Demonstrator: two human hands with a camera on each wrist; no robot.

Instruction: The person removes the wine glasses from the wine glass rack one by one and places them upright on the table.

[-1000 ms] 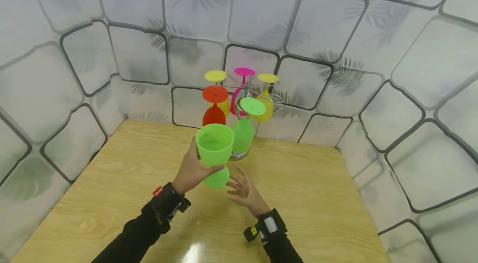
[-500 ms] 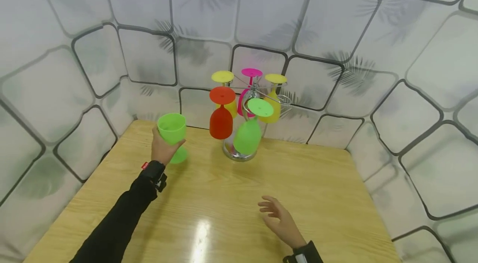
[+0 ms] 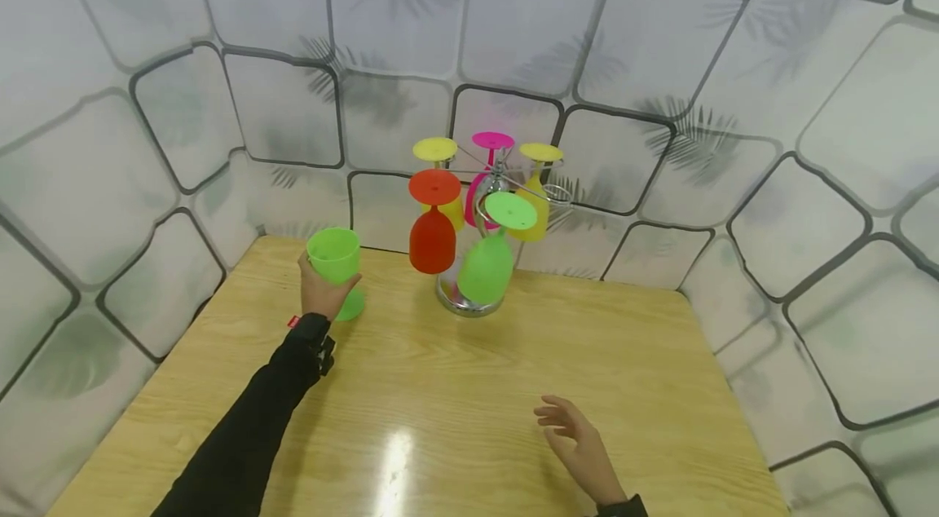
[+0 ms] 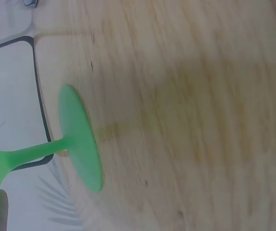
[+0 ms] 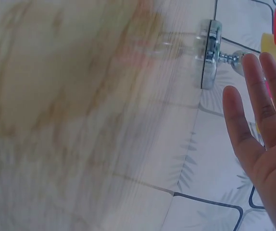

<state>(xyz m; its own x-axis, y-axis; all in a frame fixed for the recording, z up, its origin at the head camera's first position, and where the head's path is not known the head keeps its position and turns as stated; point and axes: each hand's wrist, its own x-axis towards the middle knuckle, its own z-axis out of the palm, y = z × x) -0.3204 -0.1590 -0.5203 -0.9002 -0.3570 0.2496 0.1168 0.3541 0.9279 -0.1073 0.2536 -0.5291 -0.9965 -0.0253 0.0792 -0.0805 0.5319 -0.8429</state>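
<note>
At the back left of the table, my left hand (image 3: pixel 323 293) grips the bowl of a green plastic goblet (image 3: pixel 333 254), thumb across its near side. The goblet stands upright; in the left wrist view its stem and round foot (image 4: pixel 80 139) show, the foot at the wood surface. Whether it bears fully on the table I cannot tell. My right hand (image 3: pixel 579 444) hovers over the front right of the table, fingers extended and holding nothing. In the right wrist view its palm and fingers (image 5: pixel 263 106) are spread apart.
Centre back stands a chrome goblet rack (image 3: pixel 469 307). Upside down on it hang a red goblet (image 3: pixel 433 240), another green goblet (image 3: pixel 487 268), a pink one (image 3: pixel 493 140) and two yellow ones (image 3: pixel 539 207). Patterned walls (image 3: pixel 396 11) enclose the wooden table (image 3: pixel 455 386).
My left hand has carried the green goblet from in front of the rack to the back left, lowering it to the table. My right hand has drawn away toward the front right.
</note>
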